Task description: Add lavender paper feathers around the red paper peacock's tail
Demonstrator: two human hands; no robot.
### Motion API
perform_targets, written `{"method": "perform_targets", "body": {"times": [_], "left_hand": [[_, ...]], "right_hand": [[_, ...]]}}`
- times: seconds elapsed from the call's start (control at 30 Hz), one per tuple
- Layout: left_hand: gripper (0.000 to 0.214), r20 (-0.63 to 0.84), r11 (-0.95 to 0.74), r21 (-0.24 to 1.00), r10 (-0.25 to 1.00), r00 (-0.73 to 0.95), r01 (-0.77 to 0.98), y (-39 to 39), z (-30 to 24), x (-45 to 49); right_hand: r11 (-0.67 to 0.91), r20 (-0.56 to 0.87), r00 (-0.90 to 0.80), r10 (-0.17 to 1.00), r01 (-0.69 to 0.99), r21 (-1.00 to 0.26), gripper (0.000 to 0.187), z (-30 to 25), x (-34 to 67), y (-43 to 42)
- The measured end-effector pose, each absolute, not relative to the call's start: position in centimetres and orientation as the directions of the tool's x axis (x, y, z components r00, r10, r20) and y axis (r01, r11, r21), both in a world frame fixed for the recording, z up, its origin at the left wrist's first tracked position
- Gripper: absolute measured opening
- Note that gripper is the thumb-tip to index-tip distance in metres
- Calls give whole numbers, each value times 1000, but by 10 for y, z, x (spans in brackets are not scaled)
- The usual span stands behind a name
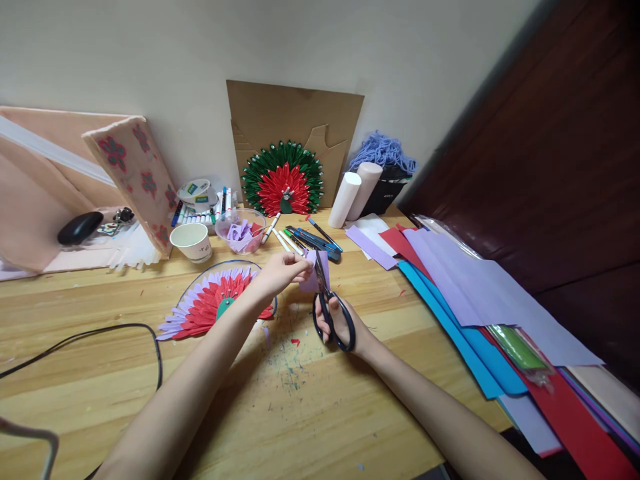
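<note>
Between the fingers of my left hand (pixel 287 272) is pinched a small piece of purple paper (pixel 307 283). My right hand (pixel 345 321) has its fingers through the handles of black-handled scissors (pixel 325 301), whose blades lie across the paper and point away from me. Left of my hands, partly hidden by my left forearm, lies a fan-shaped paper peacock (pixel 200 308) with red and purple feathers and a green body. Scraps of red and purple paper are scattered on the wooden table (pixel 320 407) below my hands.
A clear bowl (pixel 241 231) holds purple and red strips, beside a paper cup (pixel 192 243). Pens and a box cutter (pixel 314 243) lie behind my hands. A green-and-red peacock (pixel 284 179) leans on cardboard (pixel 295 110). Coloured sheets (pixel 475 287) cover the right side; a black cable (pixel 100 327) runs left.
</note>
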State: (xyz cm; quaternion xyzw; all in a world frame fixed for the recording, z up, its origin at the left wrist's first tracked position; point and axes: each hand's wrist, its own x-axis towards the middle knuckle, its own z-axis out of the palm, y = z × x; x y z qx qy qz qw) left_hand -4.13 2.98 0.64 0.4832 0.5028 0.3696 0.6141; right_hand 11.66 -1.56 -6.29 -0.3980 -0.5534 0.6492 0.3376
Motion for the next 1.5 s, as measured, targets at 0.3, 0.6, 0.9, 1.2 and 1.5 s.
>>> {"method": "perform_targets", "body": {"times": [0.3,0.6,0.9,1.2,1.5], "left_hand": [[13,-271,264,962,942,199,62,31,6,-42],[4,-238,224,971,938,253,85,31,8,-48],[22,-107,43,973,954,282,226,31,8,-55],[26,-62,-41,966,922,382,255,26,5,-44],[26,-34,-115,934,914,404,339,24,3,-39]], "right_hand": [[-279,-250,-355,901,-30,-960,60,-55,112,-14],[-18,-122,-164,979,526,-850,41,-49,150,16],[64,-70,-87,994,958,-280,27,-35,162,18],[226,174,-239,955,208,-952,21,-21,149,12],[194,174,-186,967,95,-976,18,-22,142,6]]}}
